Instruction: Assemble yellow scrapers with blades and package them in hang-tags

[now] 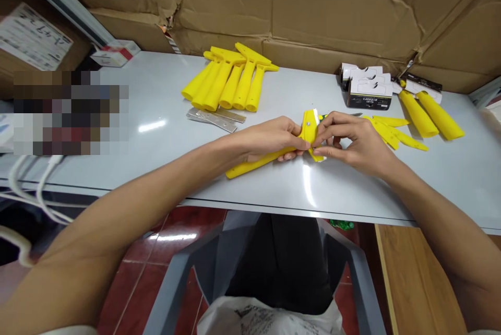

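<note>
My left hand (276, 139) is closed around the neck of a yellow scraper (250, 166), its handle slanting down to the left. The scraper's head has a screw in its face, and a bright blade edge shows along its right side. My right hand (354, 139) has its fingertips pinched against the lower part of that head; anything small between them is hidden. Behind the right hand, a thin metal tip (356, 114) and a bit of green show, mostly covered. Loose yellow flat pieces (391, 129) lie just right of this hand.
Several yellow scraper handles (230, 79) lie at the back, with flat metal blades (217, 118) before them. Black-and-white boxes (370, 95) stand back right, beside two yellow handles with cardboard sleeves (420, 113). Cardboard (313, 11) walls the rear; white cables (43, 194) hang left.
</note>
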Available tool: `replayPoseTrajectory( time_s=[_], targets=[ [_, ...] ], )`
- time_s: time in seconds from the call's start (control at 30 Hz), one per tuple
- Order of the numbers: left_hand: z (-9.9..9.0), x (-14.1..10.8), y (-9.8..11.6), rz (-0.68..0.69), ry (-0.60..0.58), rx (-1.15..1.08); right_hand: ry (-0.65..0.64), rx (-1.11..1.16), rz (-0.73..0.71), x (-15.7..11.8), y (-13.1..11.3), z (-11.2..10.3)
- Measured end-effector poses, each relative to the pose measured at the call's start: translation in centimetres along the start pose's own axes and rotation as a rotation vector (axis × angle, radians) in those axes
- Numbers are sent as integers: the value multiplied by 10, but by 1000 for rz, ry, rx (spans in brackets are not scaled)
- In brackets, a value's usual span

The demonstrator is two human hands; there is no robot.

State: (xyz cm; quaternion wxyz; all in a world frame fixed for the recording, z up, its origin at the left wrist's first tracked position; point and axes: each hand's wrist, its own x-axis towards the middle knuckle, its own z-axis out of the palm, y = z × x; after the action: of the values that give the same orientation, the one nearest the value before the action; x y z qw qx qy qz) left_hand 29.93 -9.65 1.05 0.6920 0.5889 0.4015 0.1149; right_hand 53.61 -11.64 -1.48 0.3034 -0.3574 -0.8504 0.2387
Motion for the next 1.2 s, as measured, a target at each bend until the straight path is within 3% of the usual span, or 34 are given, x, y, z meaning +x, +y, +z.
replayPoseTrajectory(
  time_s=[0.23,0.47,0.6,0.7,0.77,0.87,0.93,1.07,1.2],
  targets=[
    [2,-6,0,83,46,159,42,14,23,0,-6,-4],
    [1,-13,5,116,126,310,317,153,173,-1,-4,-11],
    [1,-10,1,137,143,368,386,-14,183,-1,4,-13],
    [1,-10,-2,174,173,432,338,-323,70,0,13,-16],
    [1,-10,-3,203,183,457,215,-464,-6,-1,22,-18],
    [1,-12,-2,226,155,464,35,-503,-54,-2,36,-18],
    [3,-13,-1,217,151,481,-17,-499,-68,-1,44,-17],
    [7,-14,-1,264,209,529,-43,-632,-105,4,50,-11],
    [14,-15,-2,416,342,590,56,-807,-108,9,45,-9]
  ],
)
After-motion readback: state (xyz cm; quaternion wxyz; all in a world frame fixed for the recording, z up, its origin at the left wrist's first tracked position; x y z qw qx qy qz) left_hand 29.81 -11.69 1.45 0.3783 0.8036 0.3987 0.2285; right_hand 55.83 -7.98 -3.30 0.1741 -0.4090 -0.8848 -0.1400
